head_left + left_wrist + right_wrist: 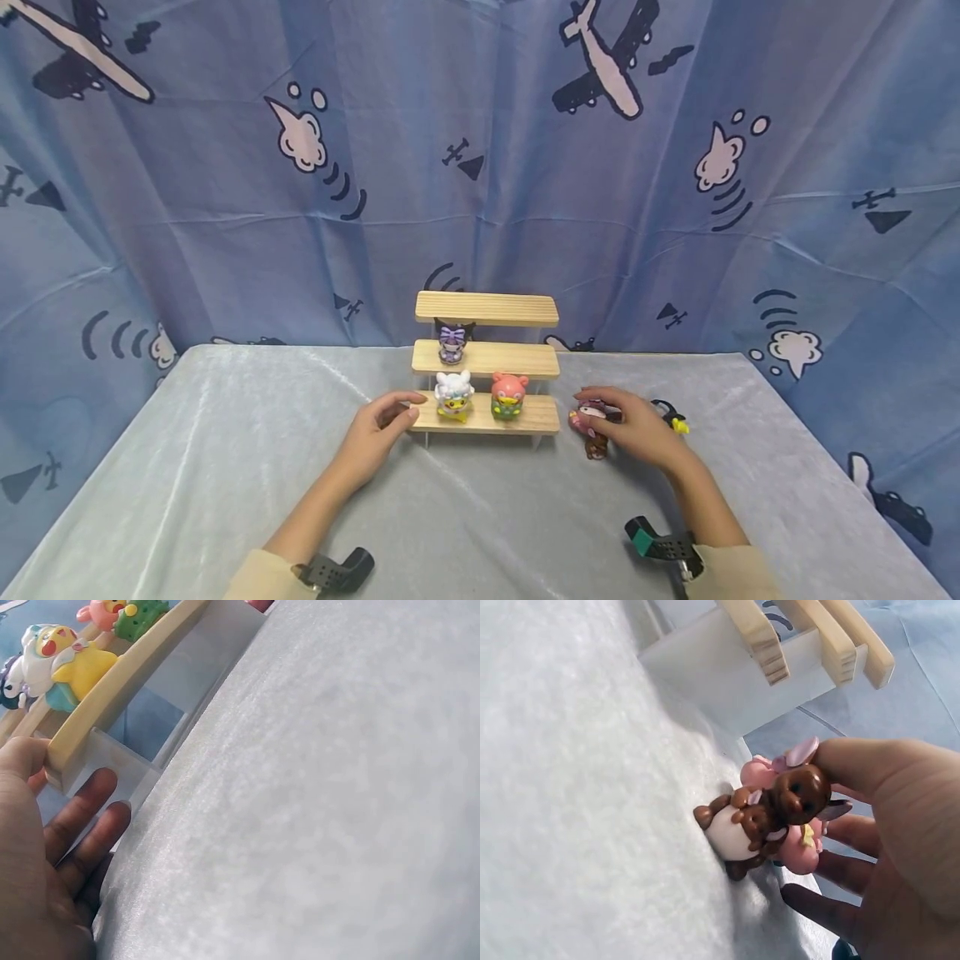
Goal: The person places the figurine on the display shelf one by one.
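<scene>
A three-tier wooden display stand (483,357) stands on the cloth. My left hand (380,433) pinches the left end of its lowest board (120,682) between thumb and index finger, the other fingers loosely spread below. On that board are a white-hooded yellow figurine (453,397) and a pink-hooded figurine with a green body (508,397). A purple-and-black figurine (452,344) sits on the middle tier. Right of the stand, my right hand (637,425) holds a pink figurine (802,851), partly hidden behind a brown big-eared figurine (802,795) that stands close to the thumb.
Beyond the right hand lies a black figurine with a yellow part (678,423), mostly covered by that hand. A pale plush cloth (480,517) covers the table. Behind it hangs a blue curtain (405,167) printed with airplanes.
</scene>
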A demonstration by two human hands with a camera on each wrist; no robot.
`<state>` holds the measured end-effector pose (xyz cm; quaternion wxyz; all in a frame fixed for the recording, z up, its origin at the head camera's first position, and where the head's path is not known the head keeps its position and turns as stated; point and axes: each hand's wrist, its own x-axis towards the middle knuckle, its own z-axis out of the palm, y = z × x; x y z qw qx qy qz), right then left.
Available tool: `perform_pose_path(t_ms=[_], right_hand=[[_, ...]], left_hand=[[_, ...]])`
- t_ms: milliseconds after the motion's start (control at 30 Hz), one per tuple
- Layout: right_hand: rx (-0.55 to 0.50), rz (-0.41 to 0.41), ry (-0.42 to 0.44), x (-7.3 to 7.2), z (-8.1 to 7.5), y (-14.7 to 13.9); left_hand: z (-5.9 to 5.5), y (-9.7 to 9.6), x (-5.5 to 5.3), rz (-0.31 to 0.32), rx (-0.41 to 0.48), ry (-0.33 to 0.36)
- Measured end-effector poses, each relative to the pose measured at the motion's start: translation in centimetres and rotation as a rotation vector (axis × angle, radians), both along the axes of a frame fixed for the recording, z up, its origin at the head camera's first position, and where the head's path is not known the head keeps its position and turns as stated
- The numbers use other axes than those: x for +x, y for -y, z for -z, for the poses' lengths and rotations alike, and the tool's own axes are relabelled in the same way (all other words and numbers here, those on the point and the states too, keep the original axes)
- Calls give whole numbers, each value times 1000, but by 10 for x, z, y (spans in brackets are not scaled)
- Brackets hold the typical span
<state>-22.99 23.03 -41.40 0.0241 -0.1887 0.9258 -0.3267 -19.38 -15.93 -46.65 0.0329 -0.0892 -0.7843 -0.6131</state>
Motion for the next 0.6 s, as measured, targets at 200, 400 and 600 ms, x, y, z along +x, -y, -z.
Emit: perform_pose_path(t_ms=[200,400,600], right_hand=[[7,74,5,-1,3,0],[56,186,-76,-4,8,2],[44,206,-105,-4,8,-3]], left_hand=[[1,0,-1,2,1,1],[2,1,-2,10,2,-6],[-1,0,0,6,0,2]])
